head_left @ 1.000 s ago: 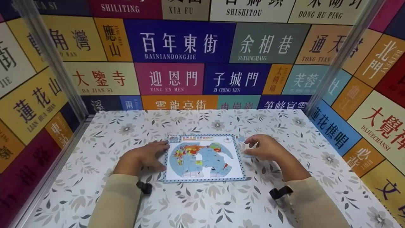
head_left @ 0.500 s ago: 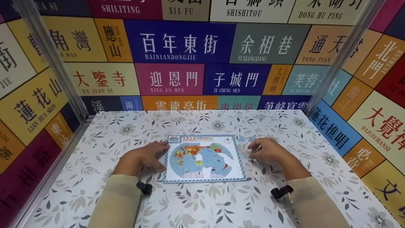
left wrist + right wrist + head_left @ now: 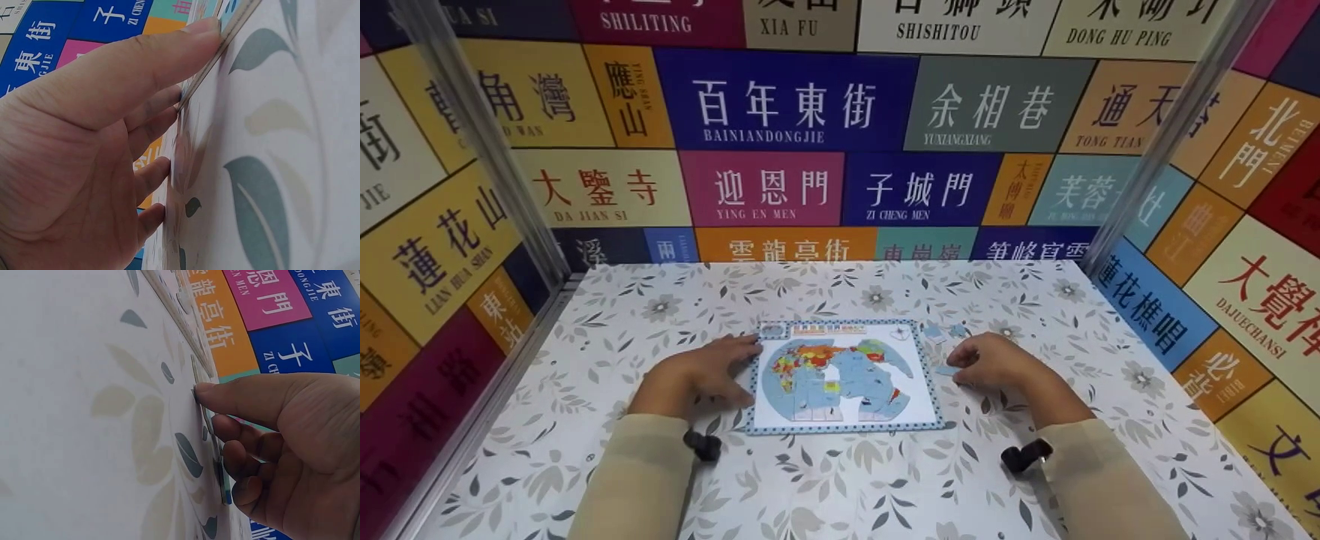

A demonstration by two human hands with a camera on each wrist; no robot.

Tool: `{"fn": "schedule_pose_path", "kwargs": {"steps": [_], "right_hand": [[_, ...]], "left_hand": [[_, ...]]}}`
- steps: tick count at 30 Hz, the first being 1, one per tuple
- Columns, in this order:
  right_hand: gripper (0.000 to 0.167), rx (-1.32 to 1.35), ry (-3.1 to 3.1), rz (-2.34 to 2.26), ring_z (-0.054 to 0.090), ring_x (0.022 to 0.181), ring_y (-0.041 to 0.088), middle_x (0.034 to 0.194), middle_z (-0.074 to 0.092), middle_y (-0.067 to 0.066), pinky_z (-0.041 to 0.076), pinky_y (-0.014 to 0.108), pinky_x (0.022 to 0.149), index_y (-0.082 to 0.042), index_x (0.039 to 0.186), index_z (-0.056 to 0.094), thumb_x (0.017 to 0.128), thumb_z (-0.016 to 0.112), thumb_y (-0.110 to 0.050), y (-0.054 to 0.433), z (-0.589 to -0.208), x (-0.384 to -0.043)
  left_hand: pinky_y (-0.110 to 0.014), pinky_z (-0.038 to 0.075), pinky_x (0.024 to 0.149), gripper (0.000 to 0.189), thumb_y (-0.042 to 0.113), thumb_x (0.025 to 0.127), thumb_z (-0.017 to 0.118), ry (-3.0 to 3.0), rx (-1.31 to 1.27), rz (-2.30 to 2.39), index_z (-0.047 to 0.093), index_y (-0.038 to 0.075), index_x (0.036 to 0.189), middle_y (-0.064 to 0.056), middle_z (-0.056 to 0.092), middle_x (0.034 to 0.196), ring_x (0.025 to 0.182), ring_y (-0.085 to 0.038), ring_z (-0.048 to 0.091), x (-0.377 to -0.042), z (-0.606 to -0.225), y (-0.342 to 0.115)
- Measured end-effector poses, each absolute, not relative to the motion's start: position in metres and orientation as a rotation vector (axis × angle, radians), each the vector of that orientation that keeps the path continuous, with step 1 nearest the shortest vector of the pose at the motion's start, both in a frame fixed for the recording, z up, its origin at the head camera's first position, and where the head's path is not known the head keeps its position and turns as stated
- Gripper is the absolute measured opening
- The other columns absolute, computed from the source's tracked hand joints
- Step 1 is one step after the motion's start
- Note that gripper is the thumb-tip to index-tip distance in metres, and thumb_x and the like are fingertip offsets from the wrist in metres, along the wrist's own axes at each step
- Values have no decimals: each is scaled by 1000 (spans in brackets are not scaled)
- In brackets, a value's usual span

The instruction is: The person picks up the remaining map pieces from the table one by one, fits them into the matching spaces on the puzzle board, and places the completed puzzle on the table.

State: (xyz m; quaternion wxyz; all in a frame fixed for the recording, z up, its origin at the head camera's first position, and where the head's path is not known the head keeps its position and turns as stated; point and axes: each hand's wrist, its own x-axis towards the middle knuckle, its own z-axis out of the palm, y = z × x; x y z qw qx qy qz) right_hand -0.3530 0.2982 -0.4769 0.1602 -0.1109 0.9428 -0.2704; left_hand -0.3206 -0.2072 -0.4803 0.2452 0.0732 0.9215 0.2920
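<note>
A world-map jigsaw board [image 3: 846, 428] with a dotted blue border lies on the table, white gaps showing between its fitted pieces. My left hand [image 3: 697, 375] rests along the board's left edge, fingers spread, the thumb tip [image 3: 209, 29] touching the rim. To the right of the board, my right hand [image 3: 996, 363] has its thumb and curled fingers at a thin blue puzzle piece [image 3: 944, 370] low on the table. In the right wrist view the thumb tip meets the edge of a flat puzzle piece [image 3: 206, 410]. Another puzzle piece [image 3: 225, 486] lies under the lower fingers.
More loose pieces, a blue-and-white one [image 3: 934, 334] and a blue one [image 3: 958, 331], lie beyond the right hand. The table [image 3: 825, 495] wears a leaf-patterned cover. Panels with large lettering [image 3: 787, 105] rise behind and at both sides.
The right hand drew slightly right, away from the board, uncovering loose pieces, then its fingertips lowered and closed together near the blue piece. The left hand and board stay put.
</note>
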Motion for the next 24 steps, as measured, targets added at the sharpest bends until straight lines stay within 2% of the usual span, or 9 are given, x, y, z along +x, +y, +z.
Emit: {"fn": "schedule_pose_path", "kwargs": {"steps": [13, 18, 24], "right_hand": [[15, -360, 2705, -744, 68, 95, 16, 105, 78, 2, 57, 33, 86, -15, 108, 81, 94, 81, -20, 299, -481, -356], [13, -375, 2700, -733, 67, 93, 16, 104, 77, 2, 55, 32, 84, -15, 108, 80, 96, 80, -20, 300, -482, -356], [15, -401, 2710, -749, 67, 94, 17, 106, 77, 4, 56, 32, 84, -13, 111, 79, 97, 78, -19, 297, -479, -354]], "left_hand": [[-70, 6, 134, 101, 36, 77, 96, 2492, 142, 805, 43, 46, 162, 23, 16, 179, 171, -29, 2, -320, -477, -205], [-70, 6, 134, 101, 36, 76, 97, 2496, 133, 804, 44, 47, 161, 24, 17, 179, 171, -28, 2, -320, -478, -205], [-71, 5, 134, 102, 32, 77, 97, 2470, 123, 846, 43, 43, 163, 19, 15, 180, 171, -31, 0, -319, -476, -205]]}}
